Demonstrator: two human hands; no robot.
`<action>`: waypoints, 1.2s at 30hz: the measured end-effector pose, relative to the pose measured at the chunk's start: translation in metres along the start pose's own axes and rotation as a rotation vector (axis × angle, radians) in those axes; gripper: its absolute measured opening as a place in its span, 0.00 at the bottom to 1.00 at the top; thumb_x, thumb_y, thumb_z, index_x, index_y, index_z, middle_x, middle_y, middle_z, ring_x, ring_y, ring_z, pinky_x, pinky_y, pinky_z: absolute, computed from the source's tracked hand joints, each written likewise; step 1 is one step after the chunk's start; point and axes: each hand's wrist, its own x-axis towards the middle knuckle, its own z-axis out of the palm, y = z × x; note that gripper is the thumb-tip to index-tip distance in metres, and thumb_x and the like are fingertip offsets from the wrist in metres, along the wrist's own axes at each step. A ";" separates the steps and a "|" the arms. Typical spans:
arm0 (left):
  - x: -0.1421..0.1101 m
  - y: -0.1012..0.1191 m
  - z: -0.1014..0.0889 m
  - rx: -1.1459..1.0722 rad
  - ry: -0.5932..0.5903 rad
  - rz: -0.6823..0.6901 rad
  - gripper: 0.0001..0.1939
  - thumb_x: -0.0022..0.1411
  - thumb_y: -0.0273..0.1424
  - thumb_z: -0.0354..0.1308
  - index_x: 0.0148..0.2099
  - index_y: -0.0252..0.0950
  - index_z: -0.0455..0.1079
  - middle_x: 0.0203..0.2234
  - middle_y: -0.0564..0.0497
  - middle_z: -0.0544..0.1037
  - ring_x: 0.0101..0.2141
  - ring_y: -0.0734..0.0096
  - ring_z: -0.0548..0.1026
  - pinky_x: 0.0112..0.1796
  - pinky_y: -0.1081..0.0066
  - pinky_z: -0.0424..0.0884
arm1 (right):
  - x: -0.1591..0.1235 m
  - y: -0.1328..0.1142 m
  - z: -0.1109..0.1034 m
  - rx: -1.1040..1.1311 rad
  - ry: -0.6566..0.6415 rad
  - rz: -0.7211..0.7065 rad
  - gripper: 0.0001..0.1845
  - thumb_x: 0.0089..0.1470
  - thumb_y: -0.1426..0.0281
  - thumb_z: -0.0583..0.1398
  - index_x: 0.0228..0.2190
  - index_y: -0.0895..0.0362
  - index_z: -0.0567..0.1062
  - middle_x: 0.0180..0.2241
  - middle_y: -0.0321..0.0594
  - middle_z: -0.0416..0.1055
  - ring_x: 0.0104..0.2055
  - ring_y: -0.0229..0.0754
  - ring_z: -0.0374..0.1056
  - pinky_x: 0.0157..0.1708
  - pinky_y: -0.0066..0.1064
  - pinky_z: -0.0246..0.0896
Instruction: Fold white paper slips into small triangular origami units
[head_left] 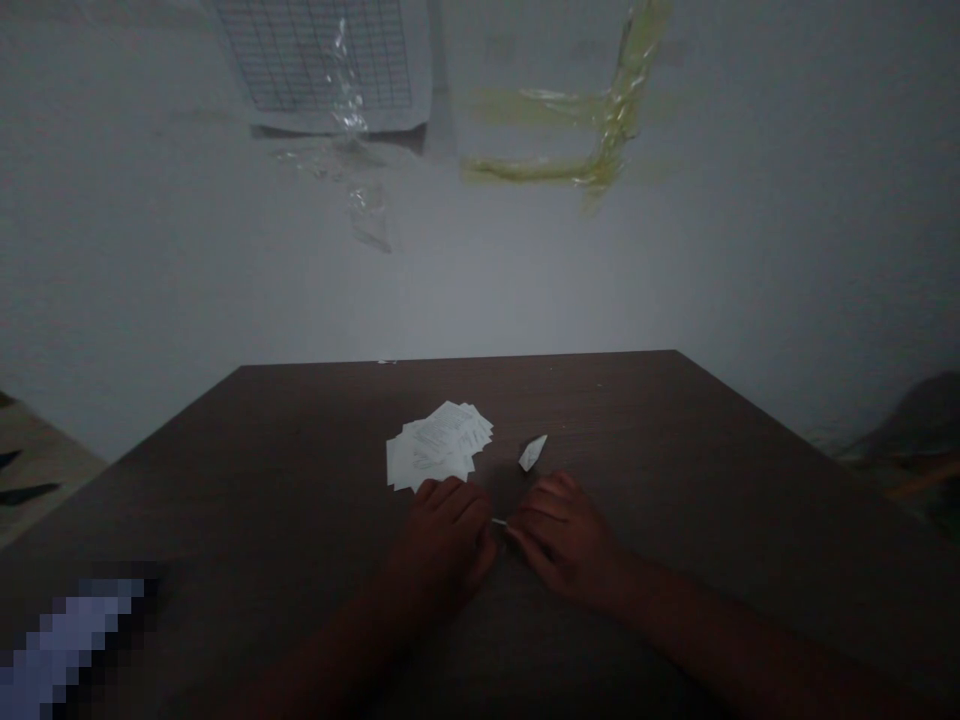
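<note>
My left hand (454, 530) and my right hand (559, 530) are close together over the table, fingers curled inward. Between their fingertips shows a thin white edge of a piece of paper (499, 521), pinched from both sides; most of it is hidden by the fingers. Just beyond my left hand lies a loose pile of white paper pieces (435, 447) with faint printing on them. A small folded paper (532, 453) rests on the table a little past my right hand's fingers, apart from the pile.
The dark brown table (300, 430) meets a pale wall (525, 280) at its far edge. On the wall hang a gridded sheet (322, 60) and strips of yellowed tape (532, 172). A pixelated bluish patch (75, 630) covers something at the lower left.
</note>
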 end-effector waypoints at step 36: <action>-0.002 0.015 0.000 -0.023 -0.050 -0.018 0.13 0.62 0.16 0.63 0.39 0.41 0.73 0.38 0.50 0.85 0.42 0.54 0.82 0.49 0.56 0.77 | 0.003 -0.013 0.001 0.038 0.036 -0.030 0.11 0.72 0.79 0.60 0.37 0.54 0.77 0.31 0.36 0.76 0.35 0.46 0.69 0.41 0.43 0.60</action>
